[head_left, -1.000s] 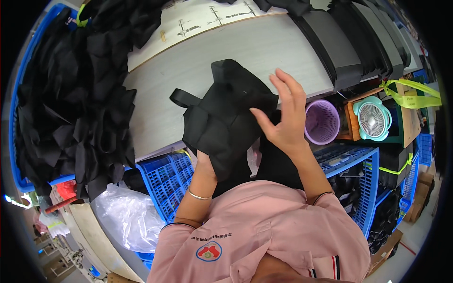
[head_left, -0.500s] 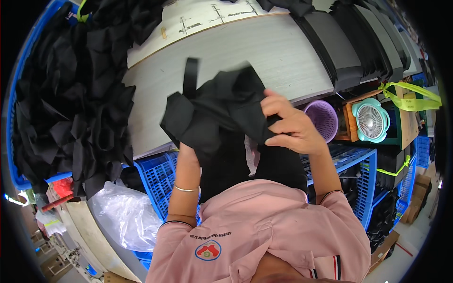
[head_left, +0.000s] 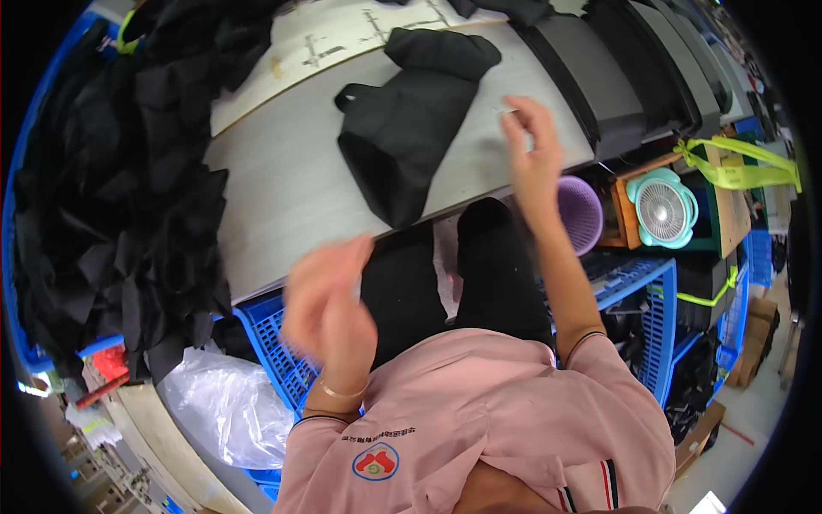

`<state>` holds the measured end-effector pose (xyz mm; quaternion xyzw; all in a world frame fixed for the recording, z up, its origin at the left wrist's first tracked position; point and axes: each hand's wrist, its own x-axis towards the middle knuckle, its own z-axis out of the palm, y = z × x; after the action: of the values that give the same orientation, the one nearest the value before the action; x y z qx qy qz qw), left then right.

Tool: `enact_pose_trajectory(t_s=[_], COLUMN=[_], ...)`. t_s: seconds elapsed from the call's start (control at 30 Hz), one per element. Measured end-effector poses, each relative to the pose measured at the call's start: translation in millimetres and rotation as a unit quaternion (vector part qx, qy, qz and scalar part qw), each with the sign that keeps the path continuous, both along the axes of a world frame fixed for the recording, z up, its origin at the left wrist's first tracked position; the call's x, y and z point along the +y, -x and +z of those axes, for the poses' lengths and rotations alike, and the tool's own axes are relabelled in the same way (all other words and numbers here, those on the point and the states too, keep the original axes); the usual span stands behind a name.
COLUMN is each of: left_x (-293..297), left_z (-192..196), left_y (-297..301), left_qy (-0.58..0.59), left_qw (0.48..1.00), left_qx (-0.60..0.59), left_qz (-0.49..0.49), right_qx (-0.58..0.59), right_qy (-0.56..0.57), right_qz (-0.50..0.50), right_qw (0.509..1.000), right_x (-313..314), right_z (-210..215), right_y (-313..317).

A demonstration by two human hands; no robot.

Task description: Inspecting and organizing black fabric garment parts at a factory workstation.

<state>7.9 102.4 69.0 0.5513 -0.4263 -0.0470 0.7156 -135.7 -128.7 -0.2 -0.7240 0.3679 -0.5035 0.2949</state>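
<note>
A black sewn fabric piece (head_left: 411,120) lies on the grey tabletop in front of me, its near end narrowing toward the table edge. A small black strap loop (head_left: 347,97) sticks out on its left side. My right hand (head_left: 535,158) hovers right of the fabric, not touching it, with fingers half bent and apart. A faint pale speck shows by its fingertips, too small to make out. My left hand (head_left: 330,295), smeared by motion, is over my lap near the table's front edge, apart from the fabric; its fingers cannot be read.
A large heap of black fabric pieces (head_left: 120,188) fills a blue bin at left. Stacks of black and grey panels (head_left: 591,81) stand at the back right. A purple basket (head_left: 580,214), a turquoise fan (head_left: 664,208) and blue crates (head_left: 659,334) sit at right. Clear plastic (head_left: 227,407) lies lower left.
Both hands have let go of the black fabric piece, which now lies farther forward on the table. My right hand has risen; my left hand has come out from under the fabric.
</note>
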Motion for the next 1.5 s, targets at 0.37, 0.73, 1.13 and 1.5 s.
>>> enact_pose_trajectory(t_s=[0.37,0.73,1.13,1.5], left_x=[12,19,-89,-104], left_z=[125,99,-52,-71], left_y=[35,24,-30,-27], left_qy=[0.555,0.393,-0.081,-0.036], left_qw=[0.819,0.894,0.86,0.65], left_qx=[-0.07,-0.179,0.438,0.6], left_qz=[-0.131,-0.117,-0.248,-0.465], right_qx=[-0.103,-0.144,-0.318,-0.4], right_qy=[-0.186,-0.388,-0.529,-0.515], right_qz=[0.088,0.237,0.406,0.37], right_qw=[0.973,0.879,0.674,0.662], right_x=[40,45,22,21], right_z=[-2,12,-14,-37], right_y=[-16,-46,29,36])
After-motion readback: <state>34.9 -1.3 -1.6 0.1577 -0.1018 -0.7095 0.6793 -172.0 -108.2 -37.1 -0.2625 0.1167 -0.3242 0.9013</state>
